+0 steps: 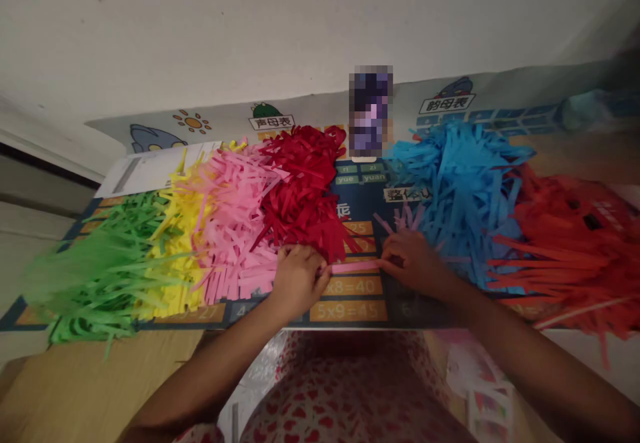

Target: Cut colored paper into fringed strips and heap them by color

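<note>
A narrow pink paper strip [356, 267] stretches level between my two hands, just above the printed mat [350, 309]. My left hand [300, 276] pinches its left end, beside the pink strip pile [235, 209] and the dark red pile [305, 189]. At the right end, my right hand [413, 263] has thumb and fingertips closed on the strip. Right behind that hand lies a small bunch of purple strips [403, 217], partly hidden by it. The blue strip pile [460, 189] is close to its right.
Yellow strips [177, 263] and green strips [115, 256] spread over the left side. Orange-red strips [575, 249] cover the right end. A phone with a blurred-out screen [371, 113] stands upright at the back, near the wall [300, 29]. White paper sheets [145, 173] lie at back left.
</note>
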`<control>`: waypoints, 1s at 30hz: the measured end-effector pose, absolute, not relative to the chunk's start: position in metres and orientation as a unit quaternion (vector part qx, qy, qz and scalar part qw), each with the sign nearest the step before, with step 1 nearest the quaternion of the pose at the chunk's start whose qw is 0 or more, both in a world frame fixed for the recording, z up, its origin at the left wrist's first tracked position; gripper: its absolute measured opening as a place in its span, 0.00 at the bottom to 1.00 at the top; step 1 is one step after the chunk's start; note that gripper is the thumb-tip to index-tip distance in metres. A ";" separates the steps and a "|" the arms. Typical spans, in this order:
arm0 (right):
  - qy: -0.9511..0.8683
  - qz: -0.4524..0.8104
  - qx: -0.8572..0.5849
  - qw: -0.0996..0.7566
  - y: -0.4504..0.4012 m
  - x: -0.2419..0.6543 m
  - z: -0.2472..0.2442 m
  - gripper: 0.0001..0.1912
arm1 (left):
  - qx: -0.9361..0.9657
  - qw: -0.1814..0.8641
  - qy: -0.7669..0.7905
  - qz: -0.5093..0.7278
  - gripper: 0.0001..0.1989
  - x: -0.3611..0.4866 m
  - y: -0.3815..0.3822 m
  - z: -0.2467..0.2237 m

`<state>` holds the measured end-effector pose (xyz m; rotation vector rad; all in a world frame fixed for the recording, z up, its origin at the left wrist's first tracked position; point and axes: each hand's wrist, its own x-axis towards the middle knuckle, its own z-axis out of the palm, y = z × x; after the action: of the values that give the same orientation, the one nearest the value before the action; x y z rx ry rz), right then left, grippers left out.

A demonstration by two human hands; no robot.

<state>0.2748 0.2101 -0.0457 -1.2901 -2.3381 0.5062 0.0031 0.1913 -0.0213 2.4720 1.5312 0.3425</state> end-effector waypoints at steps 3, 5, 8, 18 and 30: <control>-0.841 0.178 -0.463 0.217 0.210 0.275 -0.047 0.10 | 0.840 0.102 0.521 0.112 0.10 0.004 0.191 -0.021; -0.841 0.175 -0.464 0.217 0.211 0.275 -0.048 0.10 | 0.840 0.097 0.522 0.111 0.10 0.004 0.192 -0.021; -0.843 0.168 -0.466 0.209 0.212 0.275 -0.048 0.10 | 0.841 0.092 0.522 0.109 0.10 0.004 0.191 -0.021; -0.913 -0.045 -0.382 0.132 0.194 0.256 -0.022 0.05 | 0.944 -0.098 0.300 0.093 0.07 0.007 0.189 -0.014; -0.914 0.012 -0.399 0.069 0.214 0.243 -0.005 0.07 | 0.932 -0.090 0.351 0.016 0.07 0.032 0.196 -0.004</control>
<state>0.2432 0.2136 -0.0046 -1.1997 -2.7522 0.0352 0.0315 0.1962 -0.0037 3.1090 1.1710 0.0535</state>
